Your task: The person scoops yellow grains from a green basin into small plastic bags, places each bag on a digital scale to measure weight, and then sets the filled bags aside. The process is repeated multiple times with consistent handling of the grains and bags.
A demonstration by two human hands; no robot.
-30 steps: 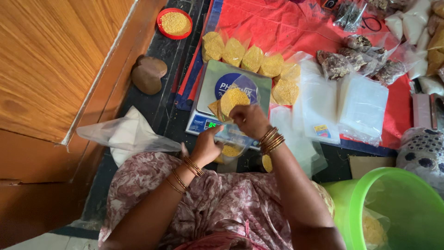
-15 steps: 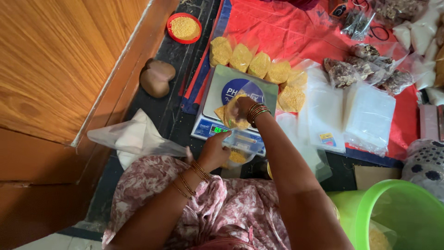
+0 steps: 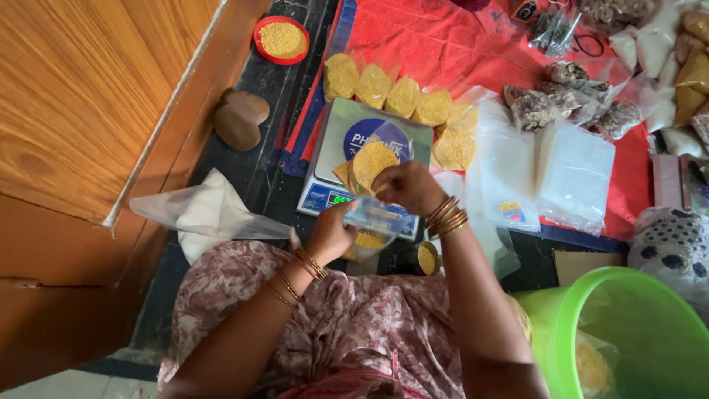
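The right hand [image 3: 408,186] pinches a clear bag of yellow grains [image 3: 371,162] over the digital scale [image 3: 362,166]; the left hand [image 3: 330,235] grips a clear plastic container [image 3: 373,222].

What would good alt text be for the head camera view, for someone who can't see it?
Seen from above, a seated person's right hand holds a clear bag of yellow grain over a digital scale, while the left hand grips a clear packet at its front edge. Filled bags line a red mat; a green bucket stands at right.
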